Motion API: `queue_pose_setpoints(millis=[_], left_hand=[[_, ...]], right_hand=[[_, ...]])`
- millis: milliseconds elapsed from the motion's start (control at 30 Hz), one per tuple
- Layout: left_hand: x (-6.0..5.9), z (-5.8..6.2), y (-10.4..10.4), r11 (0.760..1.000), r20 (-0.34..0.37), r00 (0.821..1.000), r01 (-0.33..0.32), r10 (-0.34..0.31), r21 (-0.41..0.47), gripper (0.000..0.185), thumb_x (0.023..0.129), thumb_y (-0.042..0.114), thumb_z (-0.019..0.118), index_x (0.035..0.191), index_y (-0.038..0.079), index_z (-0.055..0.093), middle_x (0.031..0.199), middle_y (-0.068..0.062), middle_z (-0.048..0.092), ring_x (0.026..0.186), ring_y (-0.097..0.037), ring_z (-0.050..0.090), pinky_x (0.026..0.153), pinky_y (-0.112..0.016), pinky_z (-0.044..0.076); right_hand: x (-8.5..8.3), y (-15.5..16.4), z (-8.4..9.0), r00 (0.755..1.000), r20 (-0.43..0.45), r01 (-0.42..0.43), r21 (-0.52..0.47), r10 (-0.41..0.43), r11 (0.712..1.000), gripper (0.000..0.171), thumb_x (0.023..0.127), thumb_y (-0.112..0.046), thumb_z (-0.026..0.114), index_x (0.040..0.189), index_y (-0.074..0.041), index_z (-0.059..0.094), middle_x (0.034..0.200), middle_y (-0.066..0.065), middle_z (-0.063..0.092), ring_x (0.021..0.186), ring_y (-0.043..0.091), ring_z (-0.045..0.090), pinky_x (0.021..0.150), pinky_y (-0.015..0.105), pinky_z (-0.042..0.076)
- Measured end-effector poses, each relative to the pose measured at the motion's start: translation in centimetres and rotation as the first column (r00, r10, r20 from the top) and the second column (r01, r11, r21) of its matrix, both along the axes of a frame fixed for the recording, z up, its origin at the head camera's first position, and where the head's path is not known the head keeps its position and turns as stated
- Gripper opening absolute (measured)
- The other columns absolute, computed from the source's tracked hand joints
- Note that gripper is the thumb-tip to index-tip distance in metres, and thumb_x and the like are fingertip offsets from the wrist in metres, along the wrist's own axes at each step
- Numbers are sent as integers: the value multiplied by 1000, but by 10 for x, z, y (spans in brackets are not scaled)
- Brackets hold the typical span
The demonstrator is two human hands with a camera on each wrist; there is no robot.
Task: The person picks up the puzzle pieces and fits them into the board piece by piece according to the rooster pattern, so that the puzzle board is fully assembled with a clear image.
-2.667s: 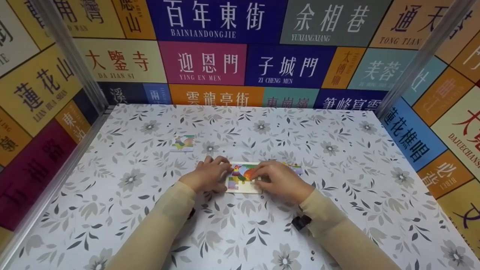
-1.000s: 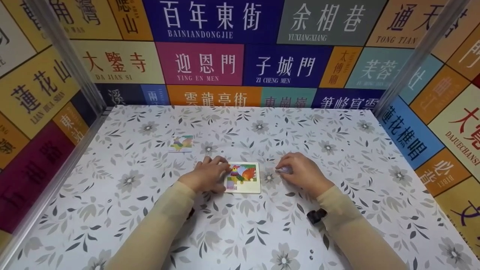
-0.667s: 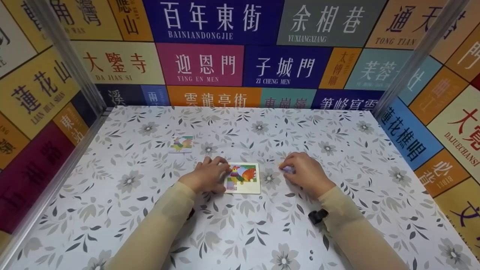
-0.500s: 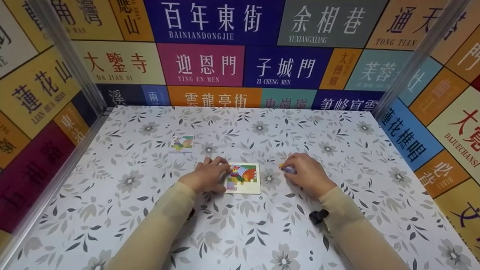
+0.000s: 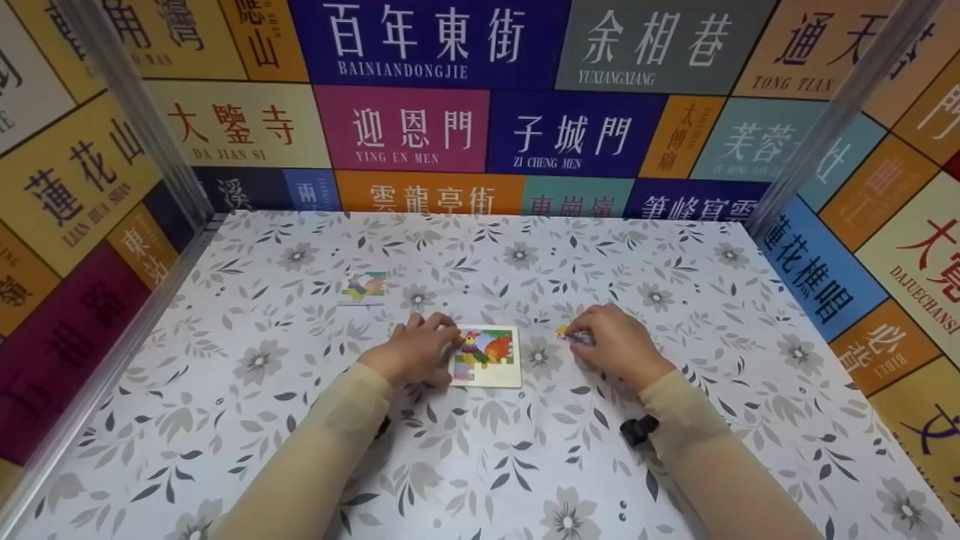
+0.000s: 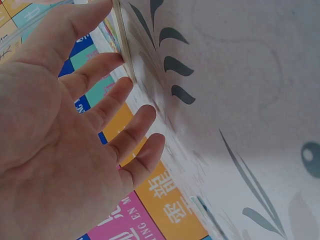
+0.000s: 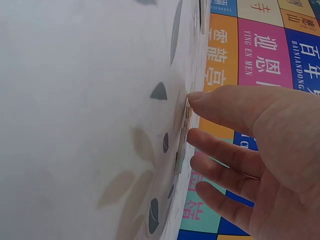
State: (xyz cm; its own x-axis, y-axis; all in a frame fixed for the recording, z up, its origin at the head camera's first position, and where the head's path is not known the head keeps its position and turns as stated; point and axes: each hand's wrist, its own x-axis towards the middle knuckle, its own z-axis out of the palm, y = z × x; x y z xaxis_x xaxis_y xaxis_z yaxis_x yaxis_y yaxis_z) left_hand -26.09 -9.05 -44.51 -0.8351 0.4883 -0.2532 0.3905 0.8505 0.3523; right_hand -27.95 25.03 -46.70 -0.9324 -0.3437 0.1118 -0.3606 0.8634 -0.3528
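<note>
A small square puzzle board [image 5: 486, 357] with a colourful rooster picture lies flat on the floral tablecloth [image 5: 480, 465]. My left hand [image 5: 439, 337] rests at the board's left edge, and its straight fingers [image 6: 102, 67] touch the thin board edge [image 6: 123, 45]. My right hand [image 5: 581, 334] lies to the right of the board over a few loose puzzle pieces [image 5: 568, 334]. In the right wrist view its fingertips [image 7: 197, 97] touch the flat pieces [image 7: 181, 145] on the cloth. How many pieces lie under the hand is hidden.
A small picture card [image 5: 364, 287] with the same rooster lies to the back left of the board. Walls covered in coloured signs [image 5: 405, 127] close off the table at the back and both sides, with metal posts [image 5: 135, 105] in the corners.
My right hand has left the board and moved right to the loose pieces, where it has shifted only slightly over the last second. The left hand has stayed at the board's edge.
</note>
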Motion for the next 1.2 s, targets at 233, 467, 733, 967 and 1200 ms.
queue_pose_setpoints(millis=[233,467,733,967,1200], left_hand=[[2,1,-1,1000,-24,1000,14,-14,16,55,85,22,81,136,15,61,156,-8,42,132,-37,40,109,-58,35],[2,3,-1,1000,-11,1000,19,-19,16,54,86,22,81,136,15,61,156,-9,41,133,-38,39,110,-59,35],[1,1,0,1000,-11,1000,19,-19,4,56,86,24,81,138,16,61,157,-9,41,134,-37,39,111,-59,35],[1,0,0,1000,-20,1000,8,-8,1,57,85,23,81,138,16,61,156,-8,42,133,-36,40,111,-58,35],[1,-1,1,1000,-21,1000,2,-2,1,58,84,23,81,138,17,61,157,-8,42,136,-38,39,113,-59,33]], right_hand=[[-1,-1,2,999,-47,-26,26,27,999,11,88,-19,81,98,-17,83,98,0,77,95,25,64,85,47,53],[-1,-1,2,998,-47,-34,15,34,999,9,88,-19,81,97,-17,83,97,0,78,96,26,66,87,47,53],[1,-3,1,999,-29,-23,-9,23,1000,10,86,-19,82,95,-17,83,95,0,77,93,24,65,85,45,52],[8,-9,5,998,-31,-54,-26,53,998,10,86,-22,82,95,-18,83,97,-1,75,92,23,62,80,42,51],[12,-13,6,996,-47,-71,-23,70,997,8,85,-20,82,93,-20,84,98,-4,73,95,21,63,84,43,53]])
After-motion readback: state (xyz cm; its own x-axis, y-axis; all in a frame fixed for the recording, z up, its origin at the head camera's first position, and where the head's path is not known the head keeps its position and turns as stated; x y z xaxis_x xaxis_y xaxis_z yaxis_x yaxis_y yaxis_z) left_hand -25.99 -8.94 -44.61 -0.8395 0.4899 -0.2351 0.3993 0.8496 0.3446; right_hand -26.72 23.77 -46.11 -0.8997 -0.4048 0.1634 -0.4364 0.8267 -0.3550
